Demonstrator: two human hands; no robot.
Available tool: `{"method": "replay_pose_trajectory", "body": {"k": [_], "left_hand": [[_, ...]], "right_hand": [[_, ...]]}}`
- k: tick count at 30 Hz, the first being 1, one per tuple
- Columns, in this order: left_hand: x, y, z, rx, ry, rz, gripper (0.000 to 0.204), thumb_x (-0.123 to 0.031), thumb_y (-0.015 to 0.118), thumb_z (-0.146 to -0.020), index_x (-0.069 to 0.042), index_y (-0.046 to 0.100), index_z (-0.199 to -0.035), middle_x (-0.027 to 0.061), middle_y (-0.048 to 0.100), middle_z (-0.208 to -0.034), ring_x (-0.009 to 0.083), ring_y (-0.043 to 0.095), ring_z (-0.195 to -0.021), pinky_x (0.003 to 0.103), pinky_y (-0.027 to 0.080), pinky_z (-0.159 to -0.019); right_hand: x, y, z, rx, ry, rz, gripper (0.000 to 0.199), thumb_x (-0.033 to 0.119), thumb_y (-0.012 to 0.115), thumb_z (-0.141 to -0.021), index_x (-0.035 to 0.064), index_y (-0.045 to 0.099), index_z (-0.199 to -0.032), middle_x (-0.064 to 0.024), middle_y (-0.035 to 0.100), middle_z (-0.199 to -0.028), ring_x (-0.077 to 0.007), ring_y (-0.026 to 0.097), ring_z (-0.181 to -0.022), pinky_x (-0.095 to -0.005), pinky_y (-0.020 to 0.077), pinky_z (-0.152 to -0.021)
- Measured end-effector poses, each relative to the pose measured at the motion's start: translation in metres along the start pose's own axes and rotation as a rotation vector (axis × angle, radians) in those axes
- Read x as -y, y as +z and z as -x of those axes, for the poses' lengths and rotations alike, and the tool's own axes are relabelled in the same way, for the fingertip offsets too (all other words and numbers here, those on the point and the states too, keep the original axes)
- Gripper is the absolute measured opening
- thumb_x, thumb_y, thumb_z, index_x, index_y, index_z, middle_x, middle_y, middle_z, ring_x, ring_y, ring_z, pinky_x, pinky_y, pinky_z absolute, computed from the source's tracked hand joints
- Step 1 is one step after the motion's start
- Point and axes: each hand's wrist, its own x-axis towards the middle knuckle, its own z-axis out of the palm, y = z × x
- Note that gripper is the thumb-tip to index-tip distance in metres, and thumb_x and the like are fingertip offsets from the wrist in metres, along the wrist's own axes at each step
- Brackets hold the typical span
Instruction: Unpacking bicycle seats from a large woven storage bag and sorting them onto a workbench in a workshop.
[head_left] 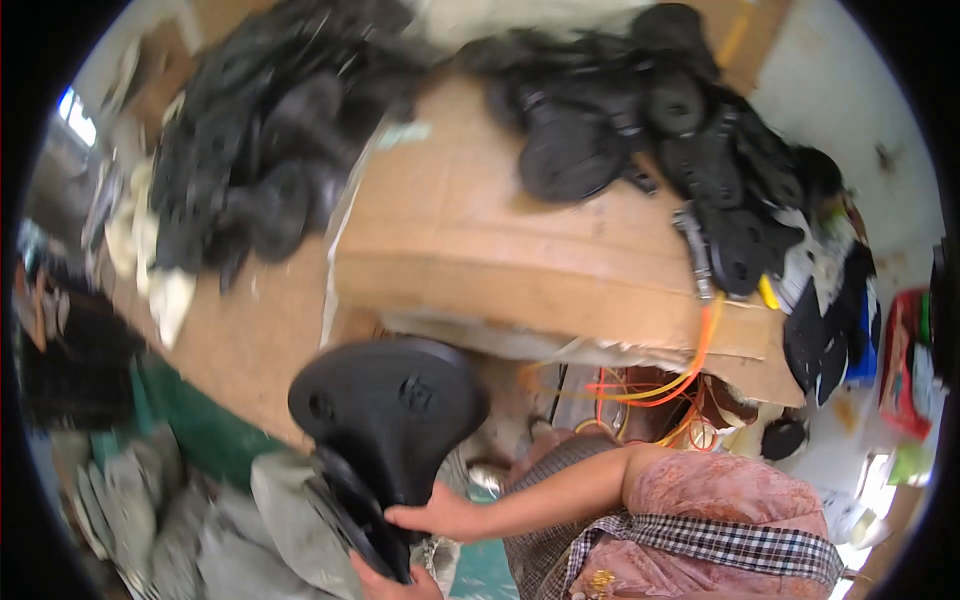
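Observation:
I hold a black moulded bicycle saddle (385, 420) in front of me, its broad end up and its narrow end pointing down. My right hand (440, 517) reaches in from the right and presses its fingers against the saddle's lower side. My left hand (388, 584) shows only partly at the bottom edge, gripping the narrow end from below. A second dark flat piece seems to lie against the saddle's left edge, but blur hides the detail.
Behind the saddle is a brown cardboard surface (480, 230). Black saddles are heaped at its back left (270, 150) and back right (650, 120). Orange and yellow cords (680, 380) hang under its right edge. Grey sacks (150, 500) lie lower left.

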Motion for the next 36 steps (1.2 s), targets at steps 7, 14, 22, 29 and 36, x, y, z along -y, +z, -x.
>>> {"method": "replay_pose_trajectory", "body": {"k": [7, 14, 22, 29, 36], "left_hand": [[-0.252, -0.019, -0.13, 0.01, 1.12, 0.624, 0.077, -0.006, 0.063, -0.063, -0.006, 0.028, -0.131, 0.0196, 0.027, -0.134, 0.0339, 0.028, -0.123, 0.041, 0.025, -0.1], [-0.137, 0.093, -0.135, 0.379, 0.682, 0.821, 0.027, 0.001, 0.051, -0.07, -0.002, 0.054, -0.097, 0.0137, 0.058, -0.093, 0.0261, 0.057, -0.086, 0.033, 0.045, -0.075], [0.215, 0.311, 0.039, 0.588, -0.519, 0.717, 0.028, 0.002, 0.045, -0.067, -0.001, 0.058, -0.091, 0.0175, 0.06, -0.086, 0.0243, 0.059, -0.082, 0.033, 0.045, -0.073], [0.364, 0.238, 0.047, 0.267, -1.171, 0.349, 0.035, -0.027, 0.054, -0.078, 0.001, 0.052, -0.1, 0.0155, 0.055, -0.1, 0.0239, 0.053, -0.091, 0.035, 0.043, -0.078], [0.486, 0.109, 0.113, -0.804, -1.453, 0.847, 0.043, -0.033, 0.034, -0.089, 0.001, 0.045, -0.113, 0.0151, 0.051, -0.108, 0.0291, 0.051, -0.097, 0.039, 0.045, -0.082]], "right_hand": [[0.321, -0.196, 0.027, -0.615, -0.572, -0.073, 0.03, 0.014, 0.053, -0.085, 0.0021, 0.047, -0.112, -0.0109, 0.049, -0.114, -0.0235, 0.05, -0.1, -0.0381, 0.0377, -0.092], [0.314, -0.275, 0.055, -0.595, -1.034, -0.073, 0.018, 0.018, 0.05, -0.085, 0.0011, 0.054, -0.088, -0.0091, 0.056, -0.081, -0.0212, 0.054, -0.087, -0.0323, 0.0398, -0.088], [-0.142, -0.098, -0.058, 0.233, 0.498, 0.185, 0.028, 0.006, 0.052, -0.082, -0.0007, 0.048, -0.109, -0.0132, 0.059, -0.092, -0.0157, 0.058, -0.075, -0.0267, 0.0485, -0.068], [-0.288, -0.014, -0.233, 0.329, 0.558, 0.669, 0.071, 0.02, 0.058, -0.079, -0.0017, 0.017, -0.132, -0.0078, 0.055, -0.079, -0.0156, 0.053, -0.065, -0.0299, 0.0464, -0.054], [-0.302, 0.086, -0.27, 0.641, -0.061, 0.596, 0.054, 0.008, 0.054, -0.079, 0.0032, 0.028, -0.126, -0.0075, 0.053, -0.096, -0.0167, 0.054, -0.087, -0.028, 0.0437, -0.077]]}}
